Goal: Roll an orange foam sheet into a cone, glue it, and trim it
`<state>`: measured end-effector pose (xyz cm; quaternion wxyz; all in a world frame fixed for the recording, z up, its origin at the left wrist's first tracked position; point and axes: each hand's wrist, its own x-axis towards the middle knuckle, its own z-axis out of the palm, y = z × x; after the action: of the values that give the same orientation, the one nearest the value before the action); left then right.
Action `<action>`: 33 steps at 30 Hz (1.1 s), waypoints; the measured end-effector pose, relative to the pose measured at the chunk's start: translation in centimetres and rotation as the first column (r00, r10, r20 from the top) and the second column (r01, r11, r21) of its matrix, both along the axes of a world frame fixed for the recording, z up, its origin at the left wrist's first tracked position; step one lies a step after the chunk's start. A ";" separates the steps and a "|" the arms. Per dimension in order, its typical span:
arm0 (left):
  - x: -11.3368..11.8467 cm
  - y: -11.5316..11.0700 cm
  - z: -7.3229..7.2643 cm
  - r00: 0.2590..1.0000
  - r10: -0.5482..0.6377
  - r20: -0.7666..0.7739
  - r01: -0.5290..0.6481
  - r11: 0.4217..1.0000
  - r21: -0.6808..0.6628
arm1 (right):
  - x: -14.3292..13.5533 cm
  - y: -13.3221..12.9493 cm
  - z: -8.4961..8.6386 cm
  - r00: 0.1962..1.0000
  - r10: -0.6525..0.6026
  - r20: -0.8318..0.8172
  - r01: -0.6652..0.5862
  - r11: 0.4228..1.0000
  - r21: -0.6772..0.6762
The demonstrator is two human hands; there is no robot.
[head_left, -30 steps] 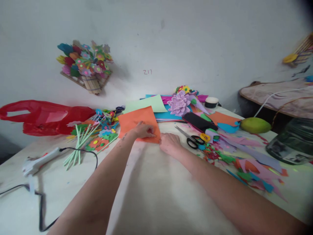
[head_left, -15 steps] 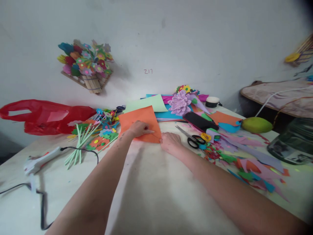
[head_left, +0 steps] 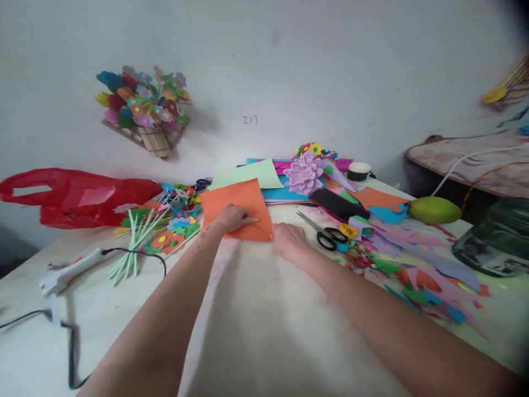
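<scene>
An orange craft sheet (head_left: 221,201) lies on the table in front of me, partly over a pale green sheet. My left hand (head_left: 233,218) rests on its middle, pressing down with thumb and fingers a little apart. At the near right corner, my right hand (head_left: 288,237) has its fingers closed on the edge of the orange sheet. A faint line runs across the sheet between the hands; whether it is a crease or a cut, I cannot tell. Scissors (head_left: 326,234) with black handles lie just right of my right hand, blades apart.
Left are a red plastic bag (head_left: 99,201), pale green sticks (head_left: 134,245) and a corded glue gun (head_left: 72,270). A lilac flower (head_left: 305,173) and black phone (head_left: 339,205) sit behind. Right are colored scraps (head_left: 425,281), a green-yellow fruit (head_left: 435,210) and a glass jar (head_left: 494,242).
Almost nothing differs. Both hands stay in place on the orange sheet, and the view has shifted very slightly.
</scene>
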<state>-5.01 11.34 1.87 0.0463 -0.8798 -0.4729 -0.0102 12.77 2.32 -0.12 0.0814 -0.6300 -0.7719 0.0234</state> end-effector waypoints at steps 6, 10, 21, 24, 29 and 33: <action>-0.3 -0.3 0.9 1.000 0.029 0.000 -0.029 0.999 0.018 | 0.0 -0.1 0.2 1.000 0.002 0.009 -0.002 1.000 -0.022; -0.7 -0.3 1.0 0.997 0.082 0.011 -0.082 0.996 0.018 | 0.0 0.0 0.1 1.000 0.005 0.004 -0.005 1.000 -0.027; -2.3 0.0 1.6 0.979 0.204 0.024 -0.205 0.978 0.038 | 0.1 -0.2 0.2 1.000 0.007 0.002 -0.007 0.999 -0.035; -3.2 0.1 1.9 0.948 0.315 0.051 -0.316 0.948 0.019 | 0.1 -0.3 0.3 1.000 0.014 -0.002 -0.014 0.999 -0.034; -4.2 0.0 2.6 0.898 0.423 0.122 -0.424 0.905 -0.018 | 0.1 -0.3 0.2 1.000 0.007 -0.012 -0.007 0.999 -0.039; -4.5 0.2 2.5 0.868 0.413 0.275 -0.401 0.910 -0.101 | 0.2 -0.2 -0.1 1.000 0.015 -0.009 -0.015 1.000 -0.024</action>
<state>-9.56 11.53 4.42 -0.0403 -0.7498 -0.6495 -0.1198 12.99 2.12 -0.20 0.0768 -0.6249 -0.7760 0.0361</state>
